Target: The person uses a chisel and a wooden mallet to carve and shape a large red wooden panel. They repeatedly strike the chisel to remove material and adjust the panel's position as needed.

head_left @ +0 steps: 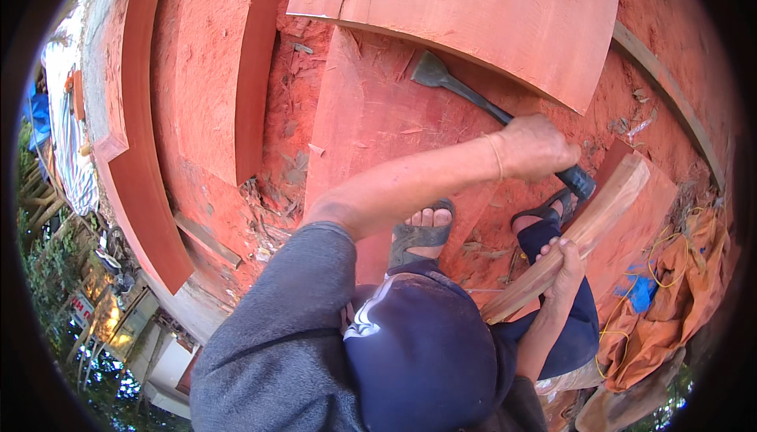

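Observation:
My left hand (539,147) is closed round the dark shaft of a long chisel (475,98). Its wide flat blade lies against a reddish wooden board (355,132), pointing to the far left, and its black butt end sticks out past my fist. On the right, my right hand (563,268) grips a thick squared wooden billet (605,210), which slants from near my legs up to the right. The billet's upper end is close to the chisel's butt; whether they touch I cannot tell.
A broad curved plank (473,14) overlaps the board's far end. Long beams (146,188) stand at the left. My sandalled feet (422,235) are by the board. An orange tarp (670,290) with yellow cord and a blue scrap (643,293) lies at the right. Shavings litter the red ground.

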Available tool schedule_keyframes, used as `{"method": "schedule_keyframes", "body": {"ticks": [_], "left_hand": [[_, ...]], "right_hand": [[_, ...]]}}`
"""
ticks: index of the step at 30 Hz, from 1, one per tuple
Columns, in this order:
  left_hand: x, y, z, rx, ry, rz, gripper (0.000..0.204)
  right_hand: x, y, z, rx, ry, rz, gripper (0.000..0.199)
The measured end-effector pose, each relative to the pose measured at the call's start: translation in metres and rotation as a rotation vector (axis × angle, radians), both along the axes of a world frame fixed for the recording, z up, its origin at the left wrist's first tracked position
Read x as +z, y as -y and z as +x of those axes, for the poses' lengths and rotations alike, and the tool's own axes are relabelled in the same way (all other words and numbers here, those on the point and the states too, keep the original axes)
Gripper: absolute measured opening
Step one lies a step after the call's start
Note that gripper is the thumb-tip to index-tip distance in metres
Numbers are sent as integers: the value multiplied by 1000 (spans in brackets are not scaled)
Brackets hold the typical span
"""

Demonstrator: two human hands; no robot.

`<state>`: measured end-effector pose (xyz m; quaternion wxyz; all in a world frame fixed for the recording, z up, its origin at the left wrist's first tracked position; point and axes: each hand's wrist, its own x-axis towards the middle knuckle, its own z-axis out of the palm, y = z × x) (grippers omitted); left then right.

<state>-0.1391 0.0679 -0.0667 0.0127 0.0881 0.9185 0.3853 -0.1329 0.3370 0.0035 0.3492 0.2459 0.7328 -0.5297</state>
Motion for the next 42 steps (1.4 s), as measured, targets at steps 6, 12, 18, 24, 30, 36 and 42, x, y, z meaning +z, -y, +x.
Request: {"method": "schedule_keyframes", "body": {"ticks": [6,12,18,24,30,36,42], "left_hand": [[3,-22,6,127,-62,51,15],[-4,-18,-1,153,-17,37,20],[-11,-16,-2,142,29,35,17],[-21,-17,-6,121,64,0,15],[-8,-1,12,145,130,9,16],[-1,-22,14,138,-22,41,17],[-14,-18,6,165,7,65,17]], "right_hand": [[8,-25,-9,-33,-57,55,27],[2,-11,4,-107,-99,-37,29],[-4,5,10,215,-173,97,22],[-4,1,-1,286,-113,90,19],[-8,-8,3,-10,-47,-34,31],[-3,-27,-13,-265,-80,-45,28],[-4,-8,-2,195,-172,72,23]]}}
